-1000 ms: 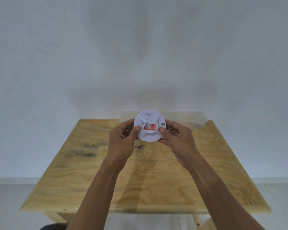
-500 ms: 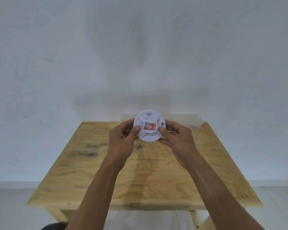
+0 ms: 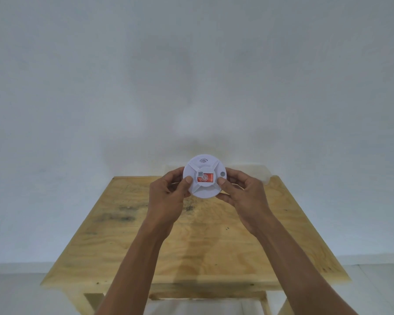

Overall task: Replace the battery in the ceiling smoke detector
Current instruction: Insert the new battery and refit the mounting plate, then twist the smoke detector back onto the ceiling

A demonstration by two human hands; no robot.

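A round white smoke detector [image 3: 204, 165] with a red label at its middle and a small grey button on its right side is held up above the wooden table [image 3: 191, 242], its face turned to me. My left hand [image 3: 168, 196] grips its left edge, thumb on the face. My right hand [image 3: 243, 196] grips its right edge, thumb on the face below the button. No battery is visible.
A clear plastic box [image 3: 257, 171] stands at the table's far edge against the white wall, partly hidden behind the detector and my right hand. Dark stains mark the table's left middle. Pale floor shows beside and below the table.
The detector and both hands keep the same grip. The view has tilted up slightly, so the table sits lower and its front edge and legs show more.
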